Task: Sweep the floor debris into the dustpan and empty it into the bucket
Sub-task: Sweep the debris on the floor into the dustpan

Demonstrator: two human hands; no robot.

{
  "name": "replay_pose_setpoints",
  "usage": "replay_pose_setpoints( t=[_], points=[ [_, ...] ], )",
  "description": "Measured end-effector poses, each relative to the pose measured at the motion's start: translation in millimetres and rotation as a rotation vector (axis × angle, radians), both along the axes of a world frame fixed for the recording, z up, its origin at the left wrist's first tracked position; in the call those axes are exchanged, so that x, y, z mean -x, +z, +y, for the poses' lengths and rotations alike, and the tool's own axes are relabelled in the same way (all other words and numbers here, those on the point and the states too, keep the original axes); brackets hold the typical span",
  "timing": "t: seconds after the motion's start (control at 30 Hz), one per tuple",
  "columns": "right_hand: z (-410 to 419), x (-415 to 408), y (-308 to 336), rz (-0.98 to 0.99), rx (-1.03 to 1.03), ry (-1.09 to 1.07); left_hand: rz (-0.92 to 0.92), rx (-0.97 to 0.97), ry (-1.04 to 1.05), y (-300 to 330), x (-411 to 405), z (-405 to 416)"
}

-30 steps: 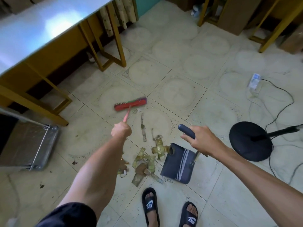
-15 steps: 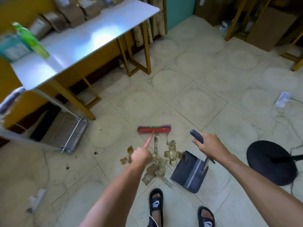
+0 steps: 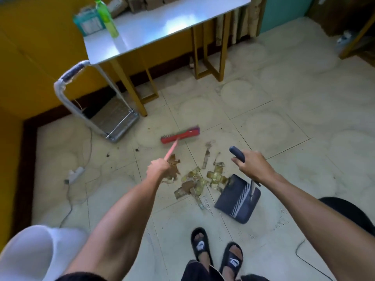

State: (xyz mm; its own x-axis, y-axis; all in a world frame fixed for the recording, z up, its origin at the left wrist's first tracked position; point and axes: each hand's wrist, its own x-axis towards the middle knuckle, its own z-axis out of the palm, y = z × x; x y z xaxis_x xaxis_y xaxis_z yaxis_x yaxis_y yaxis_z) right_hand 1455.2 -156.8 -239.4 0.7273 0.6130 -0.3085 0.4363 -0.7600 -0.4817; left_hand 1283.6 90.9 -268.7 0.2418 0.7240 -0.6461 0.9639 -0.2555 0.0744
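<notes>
My left hand grips the pink handle of a red broom, whose head rests on the tiles beyond the debris. My right hand holds the dark upright handle of a navy dustpan, which sits on the floor to the right of the pile. The debris is a heap of brownish and yellow-green scraps between broom and pan, with a few strips lying further out. A white bucket shows at the bottom left corner, beside my left arm.
A white-topped table with yellow legs stands ahead, holding a green bottle. A folding metal trolley is on the floor to its left. A power strip and cables lie left. A black fan base is at right. My sandalled feet stand below.
The view has swung left and up, bringing the bucket and trolley handle into sight. The broom head has shifted left of the debris. The dustpan and my right hand stay in place.
</notes>
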Motion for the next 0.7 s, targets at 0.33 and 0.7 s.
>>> replay_pose_setpoints(
  t=[0.33,0.7],
  points=[
    [-4,-19,-25,-0.010,0.011,0.040,0.083,0.046,0.130,-71,32,15],
    [-26,-34,-39,0.068,-0.020,0.073,0.136,0.289,0.329,-47,49,-106]
  ],
)
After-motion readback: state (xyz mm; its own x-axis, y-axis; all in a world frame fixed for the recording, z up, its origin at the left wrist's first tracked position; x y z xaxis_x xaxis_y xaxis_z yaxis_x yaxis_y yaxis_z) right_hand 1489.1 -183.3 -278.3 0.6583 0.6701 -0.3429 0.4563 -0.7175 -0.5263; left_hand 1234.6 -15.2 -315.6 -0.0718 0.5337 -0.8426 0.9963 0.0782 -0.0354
